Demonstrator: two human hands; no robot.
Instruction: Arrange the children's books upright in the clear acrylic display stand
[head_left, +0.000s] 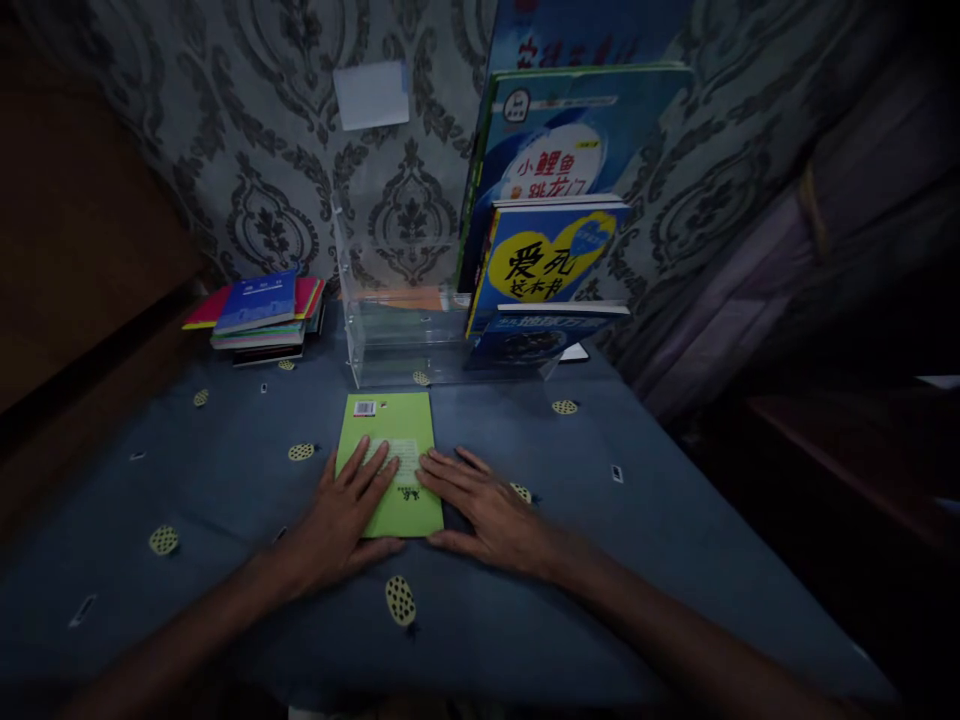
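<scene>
A green book (405,514) lies on the table, with a barcode near its far left corner and the printing on it upside down to me. My left hand (352,510) rests on its left part, fingers stretched out and spread. From the right side, my right hand (480,510) touches the cover with its fingertips, its fingers also extended. Both thumbs point inward near the book's front edge. Neither hand grips anything.
Behind the book stands a clear acrylic rack (352,340) holding several upright picture books (551,255) on its right side. A stack of books (262,315) lies at the back left. The blue patterned tablecloth (600,560) covers the table, with patterned wallpaper (412,210) behind.
</scene>
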